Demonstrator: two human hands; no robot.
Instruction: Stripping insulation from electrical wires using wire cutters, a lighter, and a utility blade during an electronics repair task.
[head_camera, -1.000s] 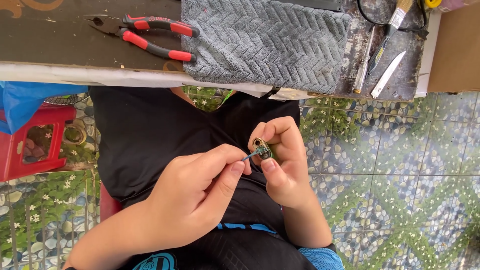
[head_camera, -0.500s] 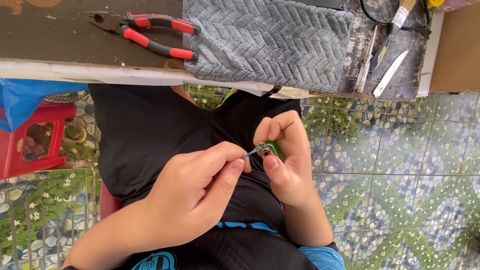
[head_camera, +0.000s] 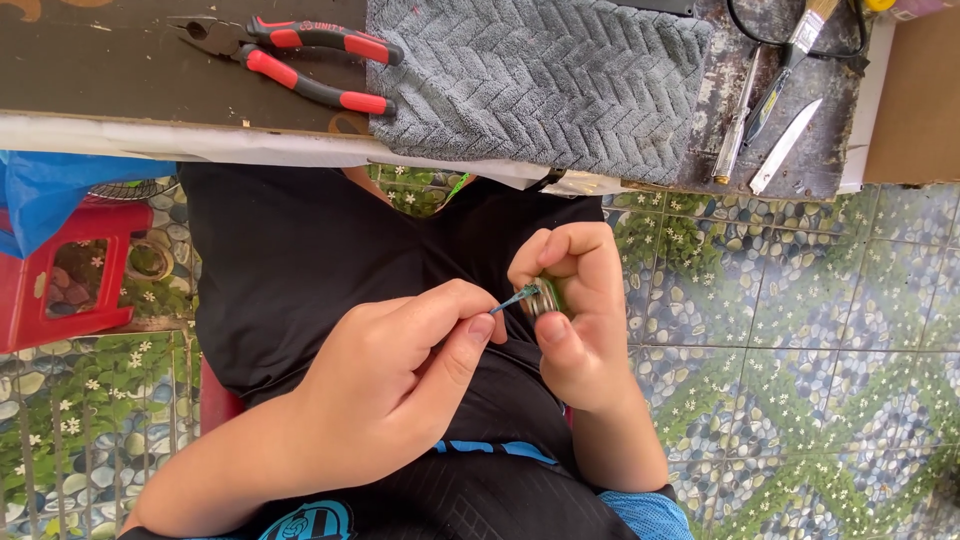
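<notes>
My left hand (head_camera: 400, 370) pinches a thin blue-tipped tool (head_camera: 515, 298) between thumb and forefinger, its tip touching the small round metal part (head_camera: 543, 300) at its 9 o'clock. My right hand (head_camera: 575, 300) curls shut around that part above my lap. Work looks mid-course; the pliers (head_camera: 300, 60) lie at 11 o'clock on the bench (head_camera: 120, 70).

You've only got the one view here, a head cam looking straight down into your lap. It sits close: your left hand (head_camera: 400, 370) and right hand (head_camera: 575, 305) fill the middle. The workbench edge (head_camera: 180, 135) runs along the top, pebble-tile floor (head_camera: 800, 330) shows on the right. No second camera, so nothing overlaps.
</notes>
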